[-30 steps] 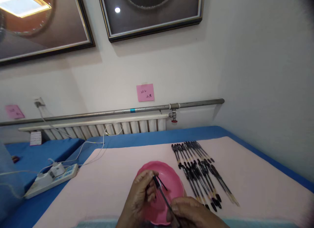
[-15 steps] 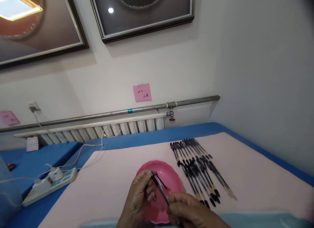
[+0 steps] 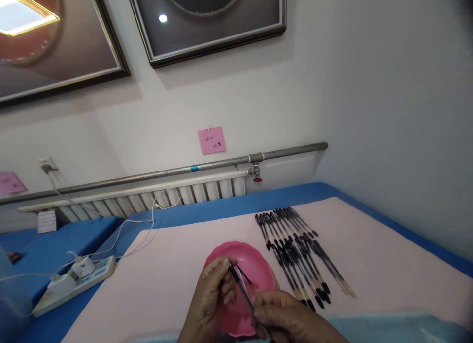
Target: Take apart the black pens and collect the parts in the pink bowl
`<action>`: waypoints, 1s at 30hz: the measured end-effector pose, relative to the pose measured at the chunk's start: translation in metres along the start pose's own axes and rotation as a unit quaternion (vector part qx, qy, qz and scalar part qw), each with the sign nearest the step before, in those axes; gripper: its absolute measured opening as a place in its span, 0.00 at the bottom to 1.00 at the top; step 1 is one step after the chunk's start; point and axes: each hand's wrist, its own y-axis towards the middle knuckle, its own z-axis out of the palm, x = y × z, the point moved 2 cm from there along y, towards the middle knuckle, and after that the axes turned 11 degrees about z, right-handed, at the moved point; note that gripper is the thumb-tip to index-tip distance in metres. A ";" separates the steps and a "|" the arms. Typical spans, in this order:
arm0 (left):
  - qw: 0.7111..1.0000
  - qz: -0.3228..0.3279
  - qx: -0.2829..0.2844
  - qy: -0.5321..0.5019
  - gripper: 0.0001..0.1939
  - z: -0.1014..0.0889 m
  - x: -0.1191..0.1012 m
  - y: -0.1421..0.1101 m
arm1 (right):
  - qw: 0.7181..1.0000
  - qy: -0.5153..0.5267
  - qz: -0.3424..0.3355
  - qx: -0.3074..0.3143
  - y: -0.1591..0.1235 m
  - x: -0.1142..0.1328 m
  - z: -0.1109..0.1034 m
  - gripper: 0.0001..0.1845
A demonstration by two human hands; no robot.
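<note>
A pen (image 3: pixel 242 290) with a black front part and a greyish barrel slants between my two hands. My left hand (image 3: pixel 212 289) has thumb and fingers closed at the pen's upper end. Around the lower barrel, the fingers of my right hand (image 3: pixel 283 311) are wrapped, hiding the rest of it. Directly beneath is a pink scalloped dish (image 3: pixel 262 269), where a thin black piece (image 3: pixel 244 274) and a pale strip show near my left fingers. Whether these lie in the dish or are held, I cannot tell.
Several black pens (image 3: pixel 299 264) lie in two rows right of the dish on a pale pink sheet (image 3: pixel 170 264) over a blue table (image 3: pixel 310 191). A white power strip (image 3: pixel 99 274) with plugs and cables sits at left. Behind stand a radiator (image 3: pixel 199 191) and a pipe (image 3: pixel 295 151).
The camera view has shifted slightly. Both hands keep their hold on the pen in nearly the same place; its barrel looks greyer near my right fingers.
</note>
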 end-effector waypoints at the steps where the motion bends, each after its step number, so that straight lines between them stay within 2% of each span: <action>1: 1.000 0.000 0.000 0.003 0.16 0.000 0.000 0.000 | 1.000 0.000 -0.011 -0.007 0.002 -0.001 -0.001 0.05; 5: 0.999 0.006 -0.010 0.030 0.16 0.001 0.000 -0.001 | 0.995 0.001 -0.091 -0.036 0.014 -0.007 -0.006 0.07; 7: 0.998 0.011 -0.021 0.049 0.16 0.003 0.001 -0.001 | 0.988 -0.046 -0.123 -0.083 0.017 -0.008 -0.009 0.07; 12: 0.992 0.067 -0.085 0.058 0.20 -0.001 -0.004 0.003 | 0.947 -0.208 -0.115 -0.216 0.011 -0.006 -0.007 0.08; 14: 0.986 0.095 -0.107 0.089 0.23 -0.009 -0.010 0.005 | 0.935 -0.246 -0.106 -0.231 0.005 -0.003 -0.006 0.08; 16: 0.971 0.111 -0.119 0.177 0.22 -0.021 -0.017 0.008 | 0.935 -0.260 -0.095 -0.220 0.001 0.002 -0.007 0.07; 18: 0.931 0.118 -0.121 0.325 0.18 -0.034 -0.024 0.010 | 0.941 -0.250 -0.091 -0.208 -0.002 0.006 -0.010 0.07; 21: 0.821 0.114 -0.083 0.553 0.09 -0.045 -0.031 0.011 | 0.946 -0.217 -0.122 -0.208 -0.003 0.010 -0.015 0.07; 23: 0.765 0.108 -0.062 0.631 0.08 -0.046 -0.033 0.011 | 0.944 -0.208 -0.142 -0.213 -0.001 0.010 -0.017 0.06; 24: 0.758 0.110 -0.056 0.640 0.10 -0.043 -0.033 0.010 | 0.942 -0.208 -0.148 -0.216 0.000 0.010 -0.017 0.06; 25: 0.768 0.114 -0.053 0.628 0.11 -0.039 -0.032 0.009 | 0.941 -0.211 -0.151 -0.217 0.001 0.010 -0.017 0.06; 27: 0.831 0.100 -0.033 0.546 0.12 -0.027 -0.028 0.004 | 0.943 -0.217 -0.149 -0.205 0.003 0.009 -0.017 0.06; 29: 0.912 0.022 0.007 0.410 0.17 -0.013 -0.019 -0.002 | 0.947 -0.224 -0.143 -0.180 0.005 0.007 -0.016 0.05; 30: 0.939 -0.031 0.029 0.342 0.19 -0.006 -0.014 -0.005 | 0.949 -0.226 -0.141 -0.168 0.006 0.006 -0.016 0.05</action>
